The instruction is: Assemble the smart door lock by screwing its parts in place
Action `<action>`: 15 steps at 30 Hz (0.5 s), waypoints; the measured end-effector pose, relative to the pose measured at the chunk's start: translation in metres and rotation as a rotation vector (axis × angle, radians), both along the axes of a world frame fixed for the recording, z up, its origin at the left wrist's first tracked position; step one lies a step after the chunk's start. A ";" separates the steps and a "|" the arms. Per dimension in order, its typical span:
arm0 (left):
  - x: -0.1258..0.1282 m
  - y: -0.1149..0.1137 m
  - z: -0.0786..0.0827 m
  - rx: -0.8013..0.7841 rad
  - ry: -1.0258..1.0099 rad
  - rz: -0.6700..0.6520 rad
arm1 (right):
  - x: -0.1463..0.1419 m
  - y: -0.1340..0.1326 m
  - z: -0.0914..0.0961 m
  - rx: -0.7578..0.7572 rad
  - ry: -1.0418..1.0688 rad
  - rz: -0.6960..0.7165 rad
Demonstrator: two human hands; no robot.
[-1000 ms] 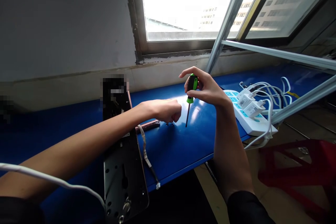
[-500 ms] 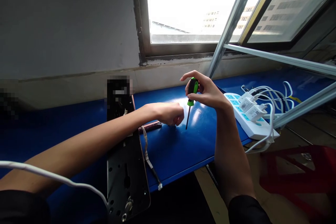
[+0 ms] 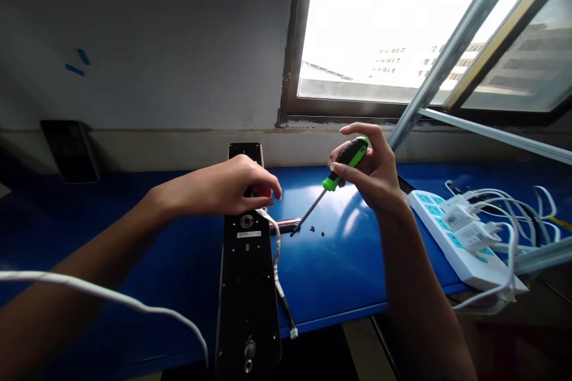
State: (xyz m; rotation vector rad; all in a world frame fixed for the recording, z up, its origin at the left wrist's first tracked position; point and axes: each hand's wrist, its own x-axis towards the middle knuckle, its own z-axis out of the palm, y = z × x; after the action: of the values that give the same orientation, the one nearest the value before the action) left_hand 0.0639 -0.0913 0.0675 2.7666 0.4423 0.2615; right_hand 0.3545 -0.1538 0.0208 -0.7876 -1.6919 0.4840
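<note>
My right hand (image 3: 373, 175) grips a screwdriver (image 3: 336, 180) with a green and black handle; its shaft slants down to the left and the tip touches the blue table near several small black screws (image 3: 316, 230). My left hand (image 3: 232, 186) hovers over the upper part of a long black door lock panel (image 3: 248, 268), fingers pinched together; what they hold is too small to make out. A white ribbon cable (image 3: 277, 256) trails from the panel toward the table's front edge. A short brown metal bar (image 3: 286, 225) lies beside the panel.
A white power strip (image 3: 451, 237) with several plugged chargers and white cables sits at the right on the blue table (image 3: 339, 274). Slanted aluminium rails (image 3: 451, 53) cross before the window. A white cable (image 3: 102, 297) runs across the lower left. A dark panel (image 3: 69, 150) leans against the wall at left.
The view swung left. My left hand moved from the screws on the table up over the lock panel. The screwdriver tilted from upright to slanting, tip toward the screws.
</note>
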 end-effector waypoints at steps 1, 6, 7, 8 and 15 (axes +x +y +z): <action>-0.012 -0.001 -0.001 -0.017 -0.008 0.028 | -0.011 0.002 0.005 0.037 -0.005 -0.017; -0.043 0.001 -0.004 -0.082 0.037 0.172 | -0.060 0.019 0.044 0.199 -0.118 -0.076; -0.045 0.003 -0.004 -0.080 0.051 0.202 | -0.068 0.024 0.053 0.240 -0.153 -0.077; -0.047 0.006 -0.004 -0.077 0.060 0.226 | -0.074 0.028 0.061 0.267 -0.198 -0.079; -0.052 0.021 -0.005 -0.125 0.053 0.265 | -0.097 0.044 0.084 0.253 -0.407 -0.144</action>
State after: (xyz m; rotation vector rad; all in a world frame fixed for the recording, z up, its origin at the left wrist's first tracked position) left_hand 0.0119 -0.0706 0.0620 2.5948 0.8127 0.2138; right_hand 0.2573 -0.1100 0.1052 -0.8519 -2.0033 0.0034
